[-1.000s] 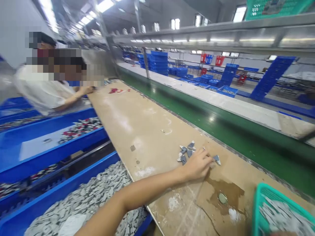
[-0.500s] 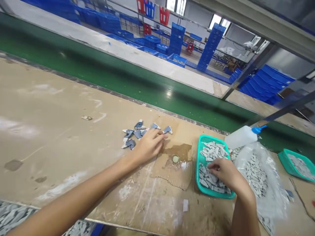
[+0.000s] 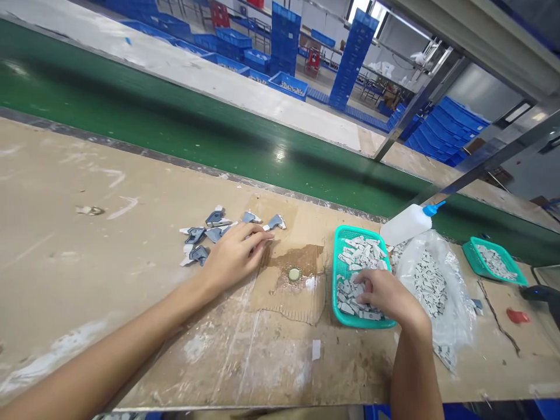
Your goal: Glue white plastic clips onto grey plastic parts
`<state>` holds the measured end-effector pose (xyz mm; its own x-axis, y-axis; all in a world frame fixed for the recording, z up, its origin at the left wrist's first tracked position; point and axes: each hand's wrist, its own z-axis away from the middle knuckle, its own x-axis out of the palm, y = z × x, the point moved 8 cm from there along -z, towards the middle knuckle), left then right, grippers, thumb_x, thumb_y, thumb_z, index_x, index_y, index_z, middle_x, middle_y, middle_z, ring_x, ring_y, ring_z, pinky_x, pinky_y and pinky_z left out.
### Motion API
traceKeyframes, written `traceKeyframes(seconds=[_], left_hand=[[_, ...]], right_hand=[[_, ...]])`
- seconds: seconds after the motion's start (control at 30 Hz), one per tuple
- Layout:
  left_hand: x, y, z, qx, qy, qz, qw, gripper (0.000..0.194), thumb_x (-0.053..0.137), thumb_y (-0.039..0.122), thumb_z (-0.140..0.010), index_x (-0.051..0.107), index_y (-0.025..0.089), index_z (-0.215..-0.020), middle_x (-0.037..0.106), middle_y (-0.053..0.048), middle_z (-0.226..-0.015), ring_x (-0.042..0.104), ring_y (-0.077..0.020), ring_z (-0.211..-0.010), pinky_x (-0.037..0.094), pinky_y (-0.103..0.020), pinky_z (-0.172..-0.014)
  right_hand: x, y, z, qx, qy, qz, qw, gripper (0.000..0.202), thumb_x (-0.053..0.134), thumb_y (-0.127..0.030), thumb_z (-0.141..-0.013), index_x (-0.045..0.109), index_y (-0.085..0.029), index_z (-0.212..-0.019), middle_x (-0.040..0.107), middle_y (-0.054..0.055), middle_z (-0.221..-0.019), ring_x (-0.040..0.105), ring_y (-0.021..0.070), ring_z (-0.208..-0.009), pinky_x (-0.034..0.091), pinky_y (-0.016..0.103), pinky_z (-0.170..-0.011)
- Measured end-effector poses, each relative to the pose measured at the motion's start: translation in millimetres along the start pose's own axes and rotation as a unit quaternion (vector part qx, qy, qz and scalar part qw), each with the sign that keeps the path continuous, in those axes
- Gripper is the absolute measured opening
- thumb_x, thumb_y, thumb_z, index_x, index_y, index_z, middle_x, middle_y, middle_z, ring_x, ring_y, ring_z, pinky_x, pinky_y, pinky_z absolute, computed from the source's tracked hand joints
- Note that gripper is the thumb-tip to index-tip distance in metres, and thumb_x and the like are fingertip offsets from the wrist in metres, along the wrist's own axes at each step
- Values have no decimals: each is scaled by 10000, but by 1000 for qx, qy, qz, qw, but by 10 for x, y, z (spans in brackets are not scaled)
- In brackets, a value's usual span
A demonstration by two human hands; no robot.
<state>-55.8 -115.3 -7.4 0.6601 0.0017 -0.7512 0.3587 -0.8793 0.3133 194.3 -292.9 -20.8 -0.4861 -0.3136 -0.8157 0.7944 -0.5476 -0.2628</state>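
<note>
White pieces (image 3: 361, 252) are lying in a green basket (image 3: 335, 274), and the step in hand looks like picking through them with the fingers. From here, the next move seems to be calling for a light pinch on just one piece. The big room (image 3: 330, 26) is stretching far back, with tall stacks of blue boxes (image 3: 450, 125) standing behind. In front of them, a shiny green strip (image 3: 184, 128) is running along the far side of the long tan tabletop (image 3: 109, 265), which is showing white smears and dark stains. On it, a clear bag (image 3: 459, 300) is sitting just right of the basket, holding lots of little bits (image 3: 426, 283), and a white bottle (image 3: 406, 224) with a blue tip is lying tilted behind it. A flat bit of brown cardboard (image 3: 291, 309) is lying between the two hands. The right hand (image 3: 387, 294) is reaching down into the basket with its fingers bent. The left hand (image 3: 238, 251) is resting just beside some blue-grey parts (image 3: 195, 235), its fingers curling in. I cannot tell if either hand is holding something. A small round disc (image 3: 294, 274) is sitting on the cardboard.
</note>
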Motion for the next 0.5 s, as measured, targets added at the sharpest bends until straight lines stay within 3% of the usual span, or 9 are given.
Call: traceKeyframes(seconds=[0.17, 0.37, 0.5], left_hand=[[-121, 212, 11, 27, 25, 34, 999, 222, 472, 98, -910, 675, 135, -991, 659, -90, -936, 614, -210, -886, 510, -352, -788], [-174, 687, 123, 143, 38, 65, 987, 260, 489, 39, -866, 645, 135, -1050, 670, -81, -900, 604, -169, -796, 508, -295, -693], [-129, 768, 189, 161, 51, 69, 983, 266, 471, 49, -856, 636, 143, -1041, 672, -89, -897, 609, -166, -772, 496, -288, -657]], right_hand=[[25, -47, -76, -39, 23, 21, 999, 211, 580, -21, -685, 665, -189, -780, 627, 25, -875, 584, 160, -812, 361, 235, -670], [55, -22, -104, -11, 6, 46, 999, 221, 572, -73, -746, 714, -186, -870, 658, 34, -796, 609, 181, -756, 385, 250, -651], [79, 9, -126, -29, 31, 79, 996, 195, 569, -89, -738, 706, -208, -810, 661, 29, -799, 614, 187, -757, 394, 252, -645]])
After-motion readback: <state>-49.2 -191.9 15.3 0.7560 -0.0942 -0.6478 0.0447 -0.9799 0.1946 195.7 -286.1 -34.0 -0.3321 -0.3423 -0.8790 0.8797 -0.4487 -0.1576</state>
